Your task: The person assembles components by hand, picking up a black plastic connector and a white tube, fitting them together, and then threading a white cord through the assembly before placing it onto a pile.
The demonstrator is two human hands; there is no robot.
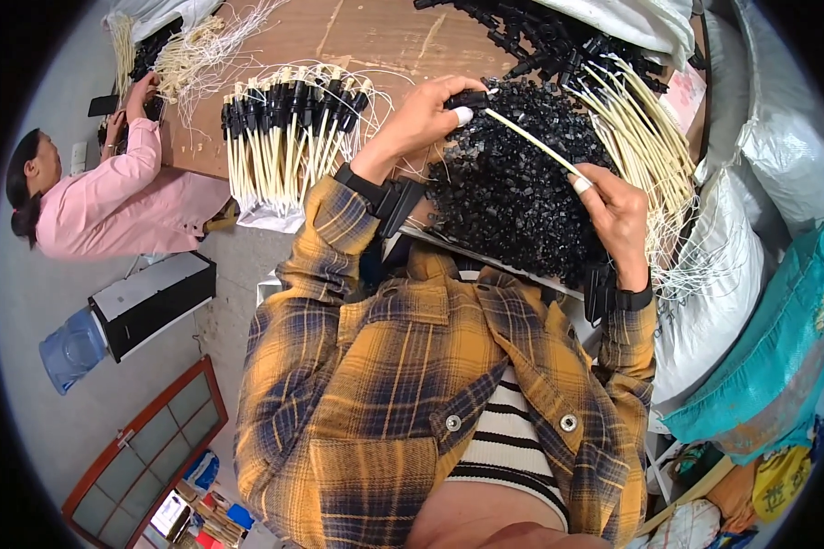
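Over a heap of small shiny black plastic pieces (pixel 522 206), my left hand (pixel 417 119) pinches a black plastic fitting (pixel 468 100). A thin cream tube (pixel 536 141) slants from that fitting down to my right hand (pixel 616 206). Its lower end is closed between my right thumb and fingers. Whether the tube sits inside the fitting or only meets it, I cannot tell. To the right of the heap lies a bundle of similar cream tubes (pixel 645 142) with white wires trailing from it. Left of my left hand, several tubes with black fittings (pixel 293 114) lie in a row.
Larger black fittings (pixel 540 37) are piled at the far side of the brown table (pixel 371 37). White sacks (pixel 714 311) and a teal sack (pixel 751 357) crowd the right. A person in pink (pixel 110 197) works at the table's left end, near more wired tubes (pixel 201 55).
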